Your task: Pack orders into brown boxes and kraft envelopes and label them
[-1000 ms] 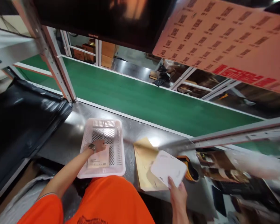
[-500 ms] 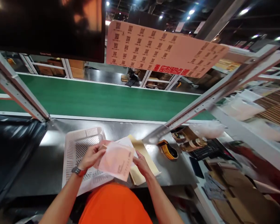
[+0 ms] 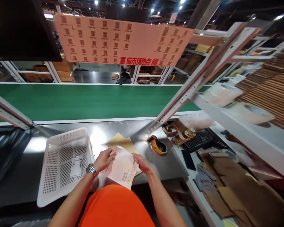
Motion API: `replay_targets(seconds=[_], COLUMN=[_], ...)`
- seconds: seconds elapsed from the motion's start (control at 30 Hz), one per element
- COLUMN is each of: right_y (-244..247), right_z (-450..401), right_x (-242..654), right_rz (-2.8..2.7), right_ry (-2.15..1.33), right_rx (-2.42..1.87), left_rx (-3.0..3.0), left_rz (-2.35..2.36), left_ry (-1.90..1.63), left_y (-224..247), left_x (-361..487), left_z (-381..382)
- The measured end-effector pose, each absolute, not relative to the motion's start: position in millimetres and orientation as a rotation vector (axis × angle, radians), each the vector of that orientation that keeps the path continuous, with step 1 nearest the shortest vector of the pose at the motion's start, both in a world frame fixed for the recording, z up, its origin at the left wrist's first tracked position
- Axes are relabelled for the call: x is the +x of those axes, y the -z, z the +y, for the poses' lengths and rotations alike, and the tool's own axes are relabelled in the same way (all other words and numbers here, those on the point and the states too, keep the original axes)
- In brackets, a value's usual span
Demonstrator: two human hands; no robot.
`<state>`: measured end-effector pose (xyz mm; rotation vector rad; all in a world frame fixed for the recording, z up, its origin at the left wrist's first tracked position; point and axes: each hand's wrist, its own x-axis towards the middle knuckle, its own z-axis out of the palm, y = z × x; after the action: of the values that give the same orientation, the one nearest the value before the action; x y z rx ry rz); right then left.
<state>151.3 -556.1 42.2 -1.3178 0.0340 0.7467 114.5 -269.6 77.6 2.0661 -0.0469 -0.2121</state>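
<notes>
- Currently, both hands are clamped on a pale printed packet (image 3: 123, 168), low centre of the frame: the left hand (image 3: 105, 159) at its upper left edge, the right hand (image 3: 141, 162) at its upper right, apart from each other.
- As for progress, the packet is out in the hands, not in the white basket (image 3: 43, 181) at lower left, and not set down; whether it is filled or sealed, I cannot tell.
- A labelled slip (image 3: 76, 166) lies inside the basket with neither hand on it; a yellow envelope (image 3: 119, 140) lies partly hidden behind the packet, apparently unheld.
- The basket's right rim stands near the left wrist, so movement that way looks tight.
- Toward lower right, the metal bench (image 3: 174, 164) seems to offer more room, below a yellow-and-black tool (image 3: 153, 142).
- The bench's near edge runs close to the orange shirt (image 3: 117, 208); its far edge borders the green belt (image 3: 97, 102).
</notes>
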Motion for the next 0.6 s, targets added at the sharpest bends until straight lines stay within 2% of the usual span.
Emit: replay_targets(seconds=[0.1, 0.27, 0.43, 0.6], right_y=[-38, -11, 18, 24], right_z=[-594, -651, -684, -701], right_x=[159, 162, 156, 154], right_rz=[-0.01, -0.057, -0.033, 0.009], right_ry=[-0.756, -0.792, -0.799, -0.85], right_rx=[-1.351, -1.382, -1.316, -1.257], left_rx=[2.04, 2.121, 2.145, 2.293], left_rz=[-0.097, 0.09, 0.188, 0.06], left_ry=[0.209, -0.105, -0.04, -0.145], left_y=[-73, -44, -9, 0], left_x=[124, 125, 105, 94], left_z=[-306, -354, -379, -400])
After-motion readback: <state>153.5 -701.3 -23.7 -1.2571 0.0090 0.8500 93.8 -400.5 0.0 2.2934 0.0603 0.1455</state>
